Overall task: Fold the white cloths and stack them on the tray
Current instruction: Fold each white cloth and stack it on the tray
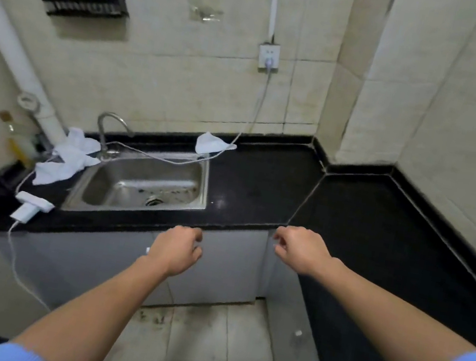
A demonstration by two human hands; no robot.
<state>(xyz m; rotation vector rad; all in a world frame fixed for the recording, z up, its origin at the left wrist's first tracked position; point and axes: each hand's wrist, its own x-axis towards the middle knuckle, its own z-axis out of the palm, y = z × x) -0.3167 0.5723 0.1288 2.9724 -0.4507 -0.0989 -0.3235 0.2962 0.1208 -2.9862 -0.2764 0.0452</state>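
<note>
Fingers (194, 234): loosely curled on both hands, tips close together, gripping nothing.
Left hand (175, 249): lower centre of frame, in the air in front of the grey cabinet door, just below the counter's front edge.
Right hand (302, 250): right of centre, level with the counter edge, apart from the left hand.
Crumpled white cloths (69, 157): heap at centre left, on the black counter (366, 222) against the left rim of the sink (205, 181), beside the tap (105, 128); well apart from both hands.
Single white cloth (211, 143): back of the counter, past the sink's far right corner.
Cable (259, 104): hangs from the wall socket (269, 57), passes that cloth, runs behind the sink.
White charger (31, 206): counter edge, lower left.
Sleeves: blue, at bottom corners.
</note>
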